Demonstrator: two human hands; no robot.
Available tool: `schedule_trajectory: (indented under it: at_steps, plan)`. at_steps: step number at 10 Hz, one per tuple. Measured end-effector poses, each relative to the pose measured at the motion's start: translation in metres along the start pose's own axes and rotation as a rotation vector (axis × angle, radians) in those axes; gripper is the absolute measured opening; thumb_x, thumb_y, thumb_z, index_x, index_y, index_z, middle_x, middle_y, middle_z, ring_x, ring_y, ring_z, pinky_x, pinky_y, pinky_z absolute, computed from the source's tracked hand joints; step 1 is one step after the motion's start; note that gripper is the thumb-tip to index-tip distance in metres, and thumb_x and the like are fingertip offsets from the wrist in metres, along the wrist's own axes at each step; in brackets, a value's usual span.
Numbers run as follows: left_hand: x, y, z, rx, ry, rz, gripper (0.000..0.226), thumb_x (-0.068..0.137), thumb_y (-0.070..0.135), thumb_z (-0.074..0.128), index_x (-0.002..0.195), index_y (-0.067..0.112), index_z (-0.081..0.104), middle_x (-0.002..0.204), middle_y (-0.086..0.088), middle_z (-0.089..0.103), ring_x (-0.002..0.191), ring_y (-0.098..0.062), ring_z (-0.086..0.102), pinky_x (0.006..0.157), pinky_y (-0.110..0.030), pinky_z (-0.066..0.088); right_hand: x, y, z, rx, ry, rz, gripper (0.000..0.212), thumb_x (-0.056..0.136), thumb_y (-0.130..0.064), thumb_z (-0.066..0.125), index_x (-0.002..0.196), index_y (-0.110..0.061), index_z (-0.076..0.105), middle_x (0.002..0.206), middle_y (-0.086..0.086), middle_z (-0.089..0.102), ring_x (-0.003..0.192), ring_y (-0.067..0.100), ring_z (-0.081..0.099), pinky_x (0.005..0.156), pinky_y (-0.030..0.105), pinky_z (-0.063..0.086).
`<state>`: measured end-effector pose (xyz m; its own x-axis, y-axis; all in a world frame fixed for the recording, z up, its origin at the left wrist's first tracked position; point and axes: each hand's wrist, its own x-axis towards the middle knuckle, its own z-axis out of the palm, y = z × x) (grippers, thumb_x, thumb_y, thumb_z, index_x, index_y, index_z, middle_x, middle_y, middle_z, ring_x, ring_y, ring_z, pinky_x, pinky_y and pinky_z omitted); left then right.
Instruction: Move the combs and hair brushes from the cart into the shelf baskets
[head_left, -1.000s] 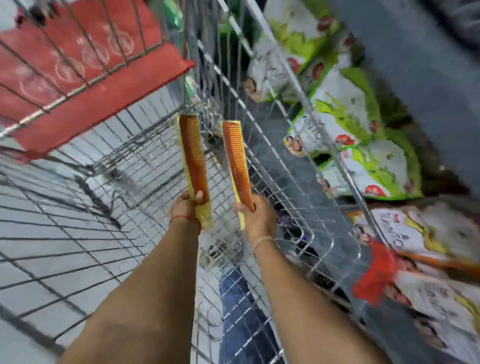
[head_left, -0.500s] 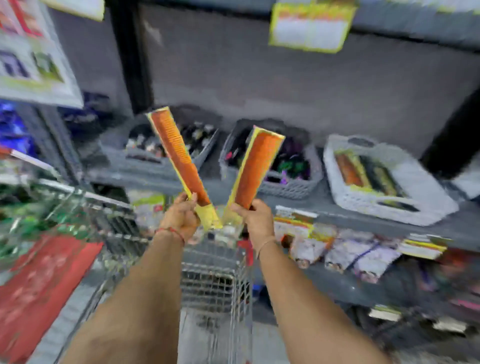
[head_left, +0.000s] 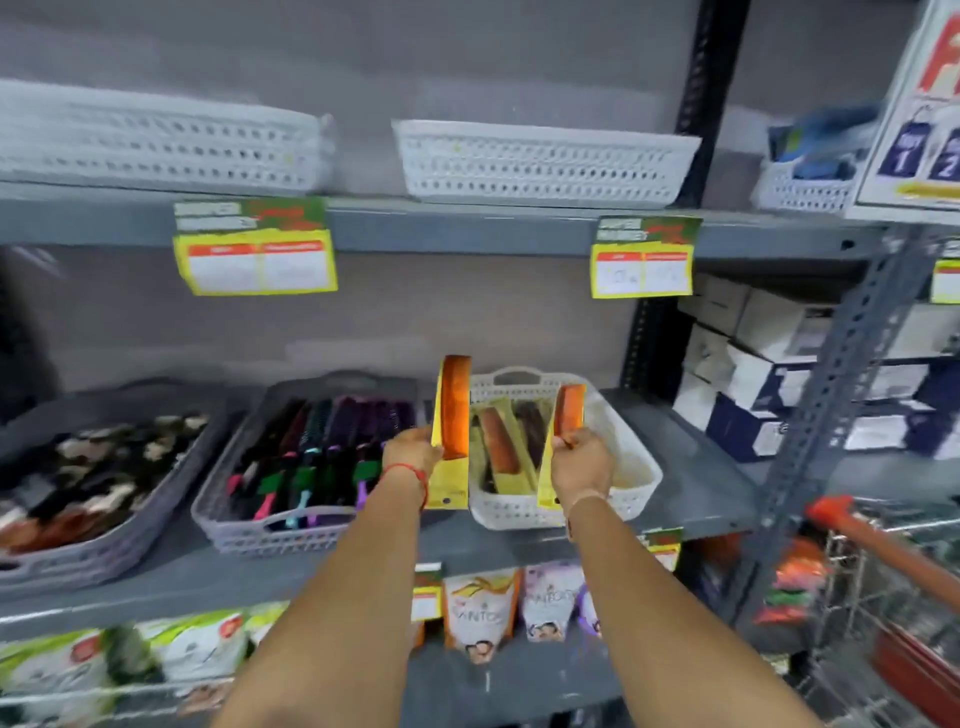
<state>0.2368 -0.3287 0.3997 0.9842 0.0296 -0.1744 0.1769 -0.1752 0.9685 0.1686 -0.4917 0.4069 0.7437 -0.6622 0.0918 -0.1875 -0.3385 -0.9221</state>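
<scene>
My left hand grips an orange comb on a yellow card, held upright at the left rim of a white shelf basket. A second orange comb on a yellow card is held by my right hand over that same basket. Inside the basket lie a few packaged combs, brown and dark. To its left stands a grey basket full of hair brushes with coloured handles. The cart with its orange handle is at the lower right.
Another grey basket with dark and brown items sits at the far left. The shelf above carries white baskets and yellow price tags. White boxes are stacked to the right. Pouches fill the lower shelf.
The view has swung from the cart up and right to the shelf. Both hands have carried their combs forward, from above the cart to the white basket.
</scene>
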Motion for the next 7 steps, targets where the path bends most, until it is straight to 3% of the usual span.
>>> schedule_trajectory:
  at_steps: [1, 2, 3, 4, 5, 6, 7]
  plan:
    - [0.014, 0.009, 0.056, -0.049, 0.013, -0.004, 0.054, 0.085, -0.013, 0.048, 0.137, 0.003, 0.047, 0.105, -0.015, 0.068, 0.075, -0.018, 0.066, 0.068, -0.014, 0.05, 0.048, 0.006, -0.021, -0.167, -0.133, 0.009, 0.025, 0.087, 0.0, 0.042, 0.102, -0.006, 0.062, 0.111, 0.022, 0.065, 0.105, 0.037, 0.058, 0.08, 0.031, 0.045]
    - [0.038, 0.009, 0.097, 0.143, 0.01, -0.027, 0.043, 0.087, -0.002, 0.052, 0.129, 0.001, 0.055, 0.137, -0.015, 0.055, 0.112, -0.029, 0.06, 0.091, -0.023, 0.046, 0.085, 0.016, -0.028, -0.255, -0.283, 0.02, 0.032, 0.089, -0.004, 0.044, 0.121, -0.008, 0.05, 0.119, 0.015, 0.06, 0.109, 0.03, 0.057, 0.07, 0.021, 0.034]
    - [0.046, -0.001, 0.119, 0.46, -0.008, -0.045, 0.041, 0.087, 0.014, 0.056, 0.127, 0.009, 0.06, 0.139, -0.007, 0.055, 0.115, -0.022, 0.059, 0.094, -0.024, 0.043, 0.114, 0.033, -0.012, -0.239, -0.384, -0.006, 0.028, 0.085, -0.005, 0.052, 0.111, -0.015, 0.054, 0.126, 0.011, 0.06, 0.112, 0.027, 0.057, 0.085, 0.021, 0.042]
    - [0.038, -0.008, 0.127, 0.742, 0.039, -0.014, 0.038, 0.086, 0.018, 0.056, 0.123, 0.014, 0.063, 0.135, -0.009, 0.058, 0.123, -0.025, 0.055, 0.102, -0.024, 0.04, 0.117, 0.044, -0.001, -0.38, -0.402, -0.047, 0.026, 0.083, -0.003, 0.054, 0.107, -0.006, 0.063, 0.12, 0.013, 0.063, 0.112, 0.029, 0.058, 0.095, 0.027, 0.043]
    - [0.025, -0.005, 0.129, 0.944, 0.089, 0.055, 0.041, 0.09, 0.026, 0.051, 0.127, 0.009, 0.058, 0.138, -0.013, 0.049, 0.131, -0.028, 0.04, 0.109, -0.029, 0.031, 0.11, 0.046, -0.004, -0.395, -0.355, -0.083, 0.023, 0.084, -0.003, 0.053, 0.102, -0.004, 0.067, 0.122, 0.013, 0.062, 0.115, 0.028, 0.056, 0.105, 0.028, 0.038]
    - [0.01, 0.0, 0.117, 0.954, 0.097, 0.075, 0.047, 0.092, 0.034, 0.044, 0.131, 0.011, 0.055, 0.141, -0.013, 0.042, 0.134, -0.031, 0.033, 0.11, -0.037, 0.033, 0.106, 0.038, -0.013, -0.341, -0.286, -0.099, 0.024, 0.085, -0.005, 0.048, 0.094, -0.004, 0.071, 0.129, 0.007, 0.059, 0.113, 0.026, 0.058, 0.101, 0.028, 0.039]
    - [-0.009, -0.003, 0.1, 0.982, 0.151, 0.192, 0.051, 0.095, 0.032, 0.035, 0.142, 0.014, 0.04, 0.152, -0.009, 0.033, 0.141, -0.029, 0.026, 0.113, -0.037, 0.028, 0.082, 0.042, -0.017, -0.418, -0.187, -0.189, 0.028, 0.09, -0.021, 0.043, 0.103, -0.015, 0.067, 0.128, -0.002, 0.059, 0.113, 0.024, 0.057, 0.096, 0.03, 0.043]
